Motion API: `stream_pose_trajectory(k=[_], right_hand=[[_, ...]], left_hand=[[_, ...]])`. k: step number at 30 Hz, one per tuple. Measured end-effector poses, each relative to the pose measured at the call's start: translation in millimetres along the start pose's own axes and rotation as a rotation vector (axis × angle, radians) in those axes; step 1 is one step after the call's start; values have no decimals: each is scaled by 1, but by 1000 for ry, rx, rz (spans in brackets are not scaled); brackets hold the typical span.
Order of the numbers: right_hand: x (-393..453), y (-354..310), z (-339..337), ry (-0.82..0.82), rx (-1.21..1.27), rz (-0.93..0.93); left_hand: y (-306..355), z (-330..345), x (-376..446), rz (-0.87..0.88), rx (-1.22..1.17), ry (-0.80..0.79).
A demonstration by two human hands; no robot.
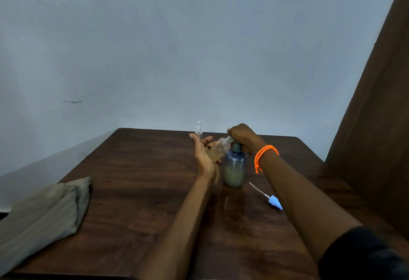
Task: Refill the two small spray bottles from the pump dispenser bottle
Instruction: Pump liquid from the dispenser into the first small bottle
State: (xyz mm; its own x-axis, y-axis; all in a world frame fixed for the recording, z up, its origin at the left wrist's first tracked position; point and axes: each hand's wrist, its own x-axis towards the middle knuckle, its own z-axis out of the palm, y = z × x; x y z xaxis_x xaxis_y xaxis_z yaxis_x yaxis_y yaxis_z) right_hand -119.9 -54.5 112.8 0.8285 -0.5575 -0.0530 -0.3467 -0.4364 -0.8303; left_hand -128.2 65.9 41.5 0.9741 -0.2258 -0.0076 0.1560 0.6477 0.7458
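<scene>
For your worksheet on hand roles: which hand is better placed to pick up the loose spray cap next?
Right hand, probably: the spray cap lies beside the right forearm, while the left hand holds the small bottle.

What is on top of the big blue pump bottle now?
The right hand covers the pump head of the pump bottle; only its dark collar shows. The nozzle is hidden, beside the tilted spray bottle in the left hand.

No text, label, brand, number or sign is showing legibly anywhere. The pump dispenser bottle (pixel 235 166) near the table's (pixel 132 191) far edge is showing a plain, unprinted body, and the small spray bottle (pixel 218 149) tilted in the left hand (pixel 204 158) is likewise bearing no readable marking.
</scene>
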Motion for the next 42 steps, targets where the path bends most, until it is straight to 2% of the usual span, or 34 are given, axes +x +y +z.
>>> stream_pose_trajectory(k=[15, 21, 29, 33, 42], right_hand=[[-17, -15, -16, -26, -169, -36], [-10, -8, -4, -5, -42, -17], [-22, -18, -19, -36, -79, -17], [-15, -8, -5, -27, 16, -16], [-14, -18, -11, 17, -154, -46]], left_hand=[[1, 4, -2, -8, -18, -10], [1, -2, 4, 7, 22, -9], [4, 5, -2, -14, 26, -22], [2, 1, 4, -10, 27, -10], [1, 3, 3, -15, 1, -19]])
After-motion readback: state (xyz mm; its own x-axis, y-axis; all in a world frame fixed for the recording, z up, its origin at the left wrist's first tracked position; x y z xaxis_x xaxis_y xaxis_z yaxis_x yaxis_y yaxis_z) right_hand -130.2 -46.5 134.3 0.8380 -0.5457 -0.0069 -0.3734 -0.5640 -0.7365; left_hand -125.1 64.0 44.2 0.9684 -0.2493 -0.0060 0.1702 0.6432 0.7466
